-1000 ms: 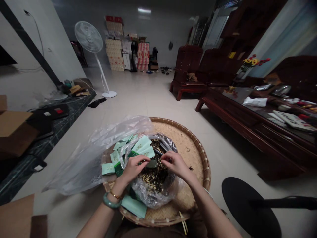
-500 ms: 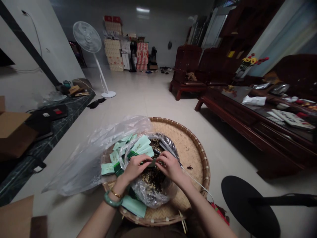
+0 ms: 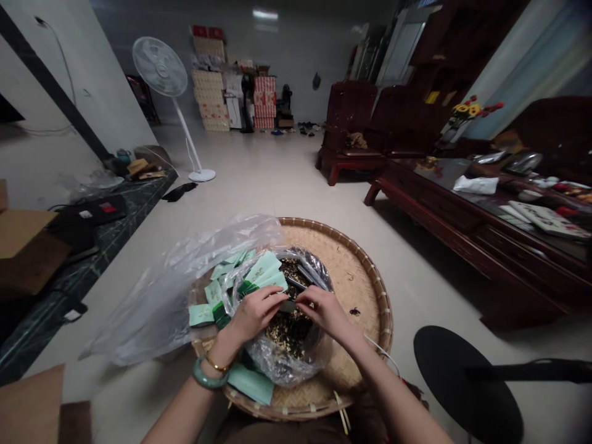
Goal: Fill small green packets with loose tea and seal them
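Observation:
My left hand (image 3: 252,316) and my right hand (image 3: 324,310) meet over a clear plastic bag (image 3: 282,361) of dark loose tea leaves (image 3: 287,327). Both pinch a small green packet (image 3: 287,303) held between them above the leaves. The bag rests on a round woven bamboo tray (image 3: 361,271). Several light green packets (image 3: 261,271) lie fanned at the bag's far left, and one more green packet (image 3: 252,383) lies near the tray's front. A jade bangle (image 3: 208,377) circles my left wrist.
A large crumpled clear plastic sheet (image 3: 157,302) spreads left of the tray. A dark marble ledge (image 3: 92,246) with boxes runs along the left. A black round stool (image 3: 462,382) stands at the right, beyond it a long dark wooden table (image 3: 485,234). A standing fan (image 3: 161,68) is far back.
My hands have drawn closer together and shifted slightly away from me over the leaves, both now pinching the small packet. The view drifted a little.

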Motion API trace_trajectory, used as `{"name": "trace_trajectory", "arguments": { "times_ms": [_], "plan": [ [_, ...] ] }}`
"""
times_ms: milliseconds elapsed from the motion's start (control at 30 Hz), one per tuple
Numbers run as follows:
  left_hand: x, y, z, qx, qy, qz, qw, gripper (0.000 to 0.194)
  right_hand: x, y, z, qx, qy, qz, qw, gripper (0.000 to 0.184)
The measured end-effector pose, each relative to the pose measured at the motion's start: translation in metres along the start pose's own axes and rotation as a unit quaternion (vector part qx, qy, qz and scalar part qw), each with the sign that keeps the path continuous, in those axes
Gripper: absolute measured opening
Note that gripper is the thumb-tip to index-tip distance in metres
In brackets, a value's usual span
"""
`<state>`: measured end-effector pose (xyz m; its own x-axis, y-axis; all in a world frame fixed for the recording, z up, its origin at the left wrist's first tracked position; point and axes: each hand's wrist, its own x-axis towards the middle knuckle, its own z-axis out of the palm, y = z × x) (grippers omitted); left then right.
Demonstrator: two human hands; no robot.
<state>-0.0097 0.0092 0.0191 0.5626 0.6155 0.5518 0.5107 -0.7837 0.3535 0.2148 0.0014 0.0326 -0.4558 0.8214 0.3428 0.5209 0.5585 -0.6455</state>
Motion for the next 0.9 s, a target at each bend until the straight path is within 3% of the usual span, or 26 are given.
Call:
{"name": "trace_trajectory", "arguments": {
  "times_ms": [300,533,733,900],
  "plan": [
    [-0.008,-0.006,0.004,0.055,0.022,0.065,0.996,0.033,0.004,0.002,-0.003,0.111,0.031,0.098,0.988,0.010],
    [-0.003,-0.007,0.005,0.014,0.052,0.067,0.996,0.025,0.010,-0.009,-0.005,-0.005,0.010,0.014,1.000,0.005],
    [-0.001,-0.006,0.003,-0.014,0.055,0.066,0.996,0.019,0.022,-0.018,-0.005,-0.112,-0.013,0.015,0.993,0.005],
    [0.000,-0.004,0.001,-0.049,0.067,0.044,0.996,0.017,0.023,-0.022,-0.011,-0.088,-0.042,-0.007,0.995,0.009]
  ]
}}
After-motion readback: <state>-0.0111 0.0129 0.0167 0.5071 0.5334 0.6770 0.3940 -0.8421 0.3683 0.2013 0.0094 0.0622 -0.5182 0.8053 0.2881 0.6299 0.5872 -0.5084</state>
